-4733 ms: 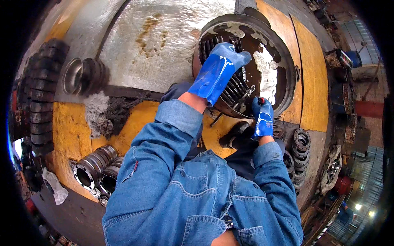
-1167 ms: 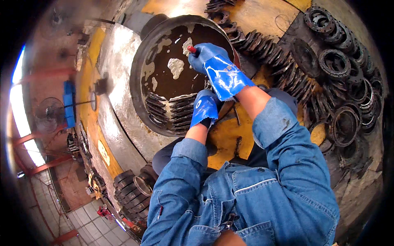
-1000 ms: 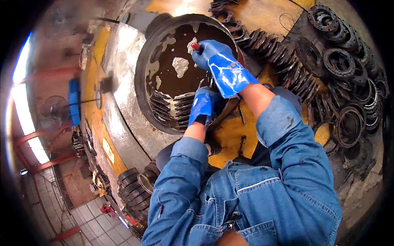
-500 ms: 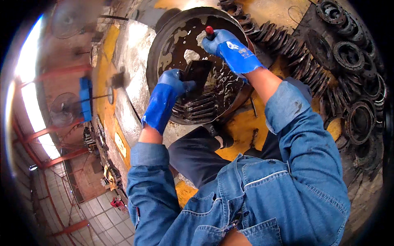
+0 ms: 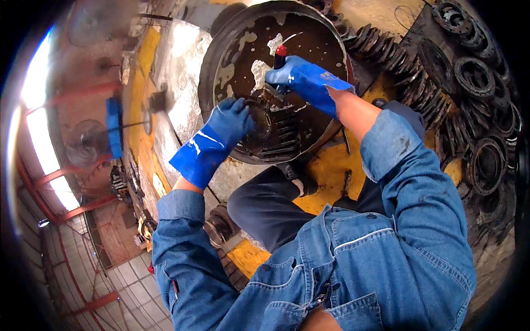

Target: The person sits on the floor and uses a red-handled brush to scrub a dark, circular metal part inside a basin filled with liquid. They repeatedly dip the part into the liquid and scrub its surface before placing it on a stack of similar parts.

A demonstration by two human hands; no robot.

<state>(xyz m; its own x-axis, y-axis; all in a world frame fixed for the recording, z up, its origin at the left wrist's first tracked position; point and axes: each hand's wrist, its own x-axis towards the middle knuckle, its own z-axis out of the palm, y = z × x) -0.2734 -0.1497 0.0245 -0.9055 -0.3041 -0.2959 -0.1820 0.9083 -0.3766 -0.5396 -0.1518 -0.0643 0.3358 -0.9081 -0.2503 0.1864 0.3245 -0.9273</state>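
Note:
A large round metal pan (image 5: 207, 66) holds dark liquid with pale foam patches. My left hand (image 5: 229, 118), in a blue rubber glove, grips the edge of a dark metal ring (image 5: 268, 120) tilted over the pan's near part. In my right hand (image 5: 292, 74), also blue-gloved, is a tool with a black, red-ended handle (image 5: 281, 51). The tool's lower end is close to the ring's upper edge, and its kind is unclear. Several dark ribbed metal parts (image 5: 284, 135) lie in the pan beside the ring.
Rows of dark, greasy rings (image 5: 381, 52) lie on the floor to the right, with larger flanged rings (image 5: 475, 77) farther right. A round metal part (image 5: 220, 226) sits by my left knee. Fans (image 5: 85, 143) stand at the left.
The dark part in my left hand has turned from a narrow, edge-on look to a round face. My right hand has come lower and nearer to it with the tool.

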